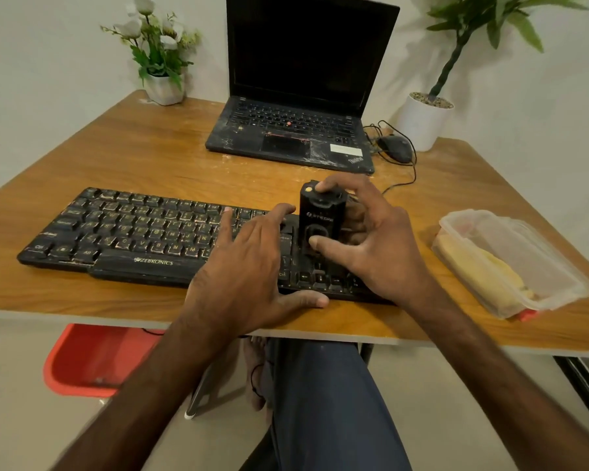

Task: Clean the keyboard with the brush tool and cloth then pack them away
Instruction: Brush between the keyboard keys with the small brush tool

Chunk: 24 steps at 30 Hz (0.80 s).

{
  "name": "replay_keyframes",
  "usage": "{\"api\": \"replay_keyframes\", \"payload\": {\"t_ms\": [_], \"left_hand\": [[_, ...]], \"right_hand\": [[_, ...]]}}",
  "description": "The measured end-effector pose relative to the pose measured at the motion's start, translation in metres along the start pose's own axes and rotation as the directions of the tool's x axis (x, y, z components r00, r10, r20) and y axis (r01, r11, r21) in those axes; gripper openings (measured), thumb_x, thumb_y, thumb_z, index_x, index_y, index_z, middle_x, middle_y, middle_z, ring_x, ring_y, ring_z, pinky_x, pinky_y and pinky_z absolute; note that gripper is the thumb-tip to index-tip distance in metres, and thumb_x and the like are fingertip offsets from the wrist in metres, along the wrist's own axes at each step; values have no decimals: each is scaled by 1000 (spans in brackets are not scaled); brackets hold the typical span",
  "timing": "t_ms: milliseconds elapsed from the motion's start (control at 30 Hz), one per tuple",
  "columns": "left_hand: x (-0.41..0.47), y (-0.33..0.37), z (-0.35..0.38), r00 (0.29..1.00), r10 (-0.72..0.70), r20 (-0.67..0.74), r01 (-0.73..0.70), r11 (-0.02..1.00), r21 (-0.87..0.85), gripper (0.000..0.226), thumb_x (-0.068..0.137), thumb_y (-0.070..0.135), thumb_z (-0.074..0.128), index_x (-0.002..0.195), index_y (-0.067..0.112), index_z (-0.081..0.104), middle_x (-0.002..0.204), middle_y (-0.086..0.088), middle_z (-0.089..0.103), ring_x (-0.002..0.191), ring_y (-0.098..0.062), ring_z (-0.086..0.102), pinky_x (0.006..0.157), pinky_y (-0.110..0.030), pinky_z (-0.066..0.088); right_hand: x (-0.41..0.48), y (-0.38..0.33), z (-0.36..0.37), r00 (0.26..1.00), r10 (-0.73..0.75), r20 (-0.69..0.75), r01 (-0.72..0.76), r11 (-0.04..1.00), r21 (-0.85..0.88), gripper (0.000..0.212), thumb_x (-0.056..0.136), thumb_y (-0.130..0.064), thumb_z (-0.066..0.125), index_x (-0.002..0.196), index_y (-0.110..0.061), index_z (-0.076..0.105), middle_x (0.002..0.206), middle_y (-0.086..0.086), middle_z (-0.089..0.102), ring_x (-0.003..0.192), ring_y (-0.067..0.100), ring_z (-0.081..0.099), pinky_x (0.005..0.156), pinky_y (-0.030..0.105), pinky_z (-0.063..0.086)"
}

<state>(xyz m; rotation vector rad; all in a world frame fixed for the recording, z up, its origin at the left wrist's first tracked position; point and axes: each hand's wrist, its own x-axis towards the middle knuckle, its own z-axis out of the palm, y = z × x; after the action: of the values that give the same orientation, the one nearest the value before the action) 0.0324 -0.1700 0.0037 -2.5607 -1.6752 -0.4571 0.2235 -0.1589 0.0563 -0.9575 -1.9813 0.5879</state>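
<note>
A dusty black keyboard (126, 232) lies along the front of the wooden table. My right hand (371, 246) grips a black boxy brush tool (322, 215), which stands upright on the keyboard's right part. Its index finger lies over the tool's top and its thumb presses the tool's lower front. My left hand (252, 270) rests flat on the keyboard just left of the tool, fingers straight, thumb along the keyboard's front edge. A yellow cloth (483, 270) lies inside a clear plastic box (558, 283) at the right.
An open black laptop (296, 130) stands behind the keyboard, with a wired mouse (397, 147) to its right. Potted plants sit in the back left (160, 86) and back right (425, 120) corners. A red stool (92, 358) stands under the table's front edge.
</note>
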Motion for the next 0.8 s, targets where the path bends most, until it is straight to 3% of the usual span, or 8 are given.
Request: {"api": "replay_keyframes", "payload": {"t_ms": [167, 333, 500, 667, 800], "left_hand": [[1, -1, 0, 1000, -3, 28, 4, 1000, -12, 130, 64, 103, 16, 158, 13, 6, 161, -6, 26, 149, -18, 24, 122, -59, 4], [0, 0, 0, 1000, -21, 14, 22, 1000, -11, 134, 65, 102, 20, 156, 5, 2, 161, -9, 25, 147, -20, 28, 123, -58, 4], [0, -2, -2, 1000, 3, 8, -3, 996, -91, 128, 64, 101, 25, 158, 16, 3, 162, -3, 21, 150, -17, 22, 123, -58, 2], [-1, 1, -3, 1000, -4, -3, 4, 995, -101, 122, 65, 99, 34, 149, 24, -13, 159, -5, 28, 146, -18, 32, 123, -57, 2], [0, -1, -2, 1000, 1, -4, -1, 997, -81, 127, 62, 102, 28, 152, 18, -7, 161, -4, 24, 145, -19, 33, 122, -60, 5]], "right_hand": [[-10, -9, 5, 993, -2, 114, -9, 995, 102, 59, 77, -2, 81, 121, -30, 53, 102, -4, 68, 87, 18, 73, 68, 32, 62], [4, -1, 7, 999, 3, 46, -5, 999, 42, 59, 78, -1, 80, 124, -25, 52, 115, -4, 65, 95, 15, 71, 73, 33, 62], [-12, -10, 2, 988, 37, 149, -64, 983, 174, 62, 75, 1, 83, 119, -32, 54, 104, -2, 68, 91, 22, 72, 71, 34, 61], [-2, 3, -6, 996, 90, -6, -89, 993, 73, 64, 76, -3, 83, 124, -32, 50, 109, -1, 70, 92, 14, 73, 69, 39, 63], [-25, -9, -3, 991, 85, 102, -105, 974, 199, 64, 75, -1, 83, 121, -33, 53, 114, -1, 66, 100, 22, 71, 74, 37, 62]]}}
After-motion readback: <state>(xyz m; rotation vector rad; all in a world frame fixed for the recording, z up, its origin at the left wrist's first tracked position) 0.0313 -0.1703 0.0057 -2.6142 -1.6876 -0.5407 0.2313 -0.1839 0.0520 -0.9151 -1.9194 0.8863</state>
